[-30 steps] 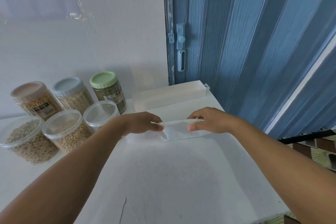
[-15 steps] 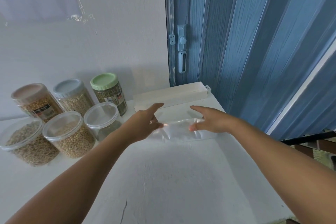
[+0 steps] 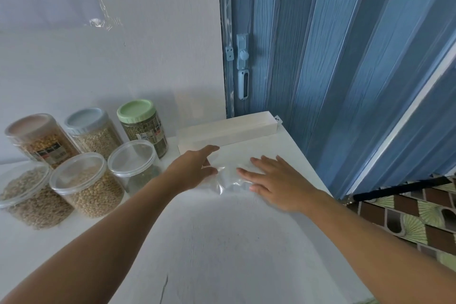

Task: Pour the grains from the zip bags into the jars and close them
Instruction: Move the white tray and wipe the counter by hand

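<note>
Looking at the edges first: the white painted tabletop (image 3: 222, 242) ends on the right just past the right hand (image 3: 278, 180), where the floor drops away below a blue folding door (image 3: 345, 57). At the back, a long white cardboard box (image 3: 229, 131) lies against the wall, and the left side is packed with six jars. The bare stretch is the middle and near part of the top, between the forearms.

Both hands are flat with fingers spread, nothing gripped. The right hand presses palm-down on the right part of an empty clear plastic zip bag (image 3: 229, 175), which lies crumpled on the table just in front of the box. The left hand (image 3: 195, 170) rests at the bag's left edge, fingers reaching toward the box; whether it really touches the plastic is hard to tell.

Jars: a green-lidded jar of dark green grains (image 3: 143, 126), a blue-lidded jar of pale grains (image 3: 92, 131) and a pink-lidded jar of yellow kernels (image 3: 42, 140) at the back, with three clear-lidded plastic jars (image 3: 84, 185) in front, all lidded.

Lilac wall (image 3: 111, 69) behind.
</note>
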The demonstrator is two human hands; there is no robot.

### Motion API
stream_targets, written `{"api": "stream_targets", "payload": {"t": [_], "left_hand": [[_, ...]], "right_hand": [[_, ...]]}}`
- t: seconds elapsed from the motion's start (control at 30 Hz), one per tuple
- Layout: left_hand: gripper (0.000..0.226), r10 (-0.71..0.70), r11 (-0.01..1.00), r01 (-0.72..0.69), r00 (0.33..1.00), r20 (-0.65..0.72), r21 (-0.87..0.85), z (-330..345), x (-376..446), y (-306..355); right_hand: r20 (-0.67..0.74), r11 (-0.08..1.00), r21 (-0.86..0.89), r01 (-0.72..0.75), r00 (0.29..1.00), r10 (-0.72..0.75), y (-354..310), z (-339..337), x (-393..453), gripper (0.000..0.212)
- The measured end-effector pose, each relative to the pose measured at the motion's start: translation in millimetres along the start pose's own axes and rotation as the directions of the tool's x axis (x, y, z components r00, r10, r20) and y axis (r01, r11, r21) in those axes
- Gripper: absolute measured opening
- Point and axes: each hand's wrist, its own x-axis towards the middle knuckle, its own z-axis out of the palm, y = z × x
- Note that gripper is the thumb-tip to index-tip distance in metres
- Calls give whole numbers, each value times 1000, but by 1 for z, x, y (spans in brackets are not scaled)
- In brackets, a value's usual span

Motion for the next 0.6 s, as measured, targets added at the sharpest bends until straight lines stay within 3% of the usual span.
{"api": "stream_targets", "payload": {"t": [0.1, 0.17, 0.27, 0.43, 0.6], "left_hand": [[52, 234, 933, -159, 950, -207, 322, 20, -10, 1], [58, 322, 882, -236, 934, -155, 409, 33, -18, -1], [73, 237, 882, -223, 971, 17, 415, 45, -23, -10], [66, 235, 892, -229, 971, 32, 389, 50, -18, -20], [64, 225, 896, -207, 974, 2, 392, 61, -21, -25]], "right_hand": [[39, 997, 72, -34, 999, 31, 2, 11, -3, 53], [72, 993, 106, -53, 996, 46, 4, 11, -2, 52], [118, 986, 143, -85, 991, 69, 3, 13, 1, 51], [171, 971, 201, -128, 981, 94, 2, 10, 2, 56], [136, 970, 207, -128, 986, 101, 1, 11, 0, 65]]}}
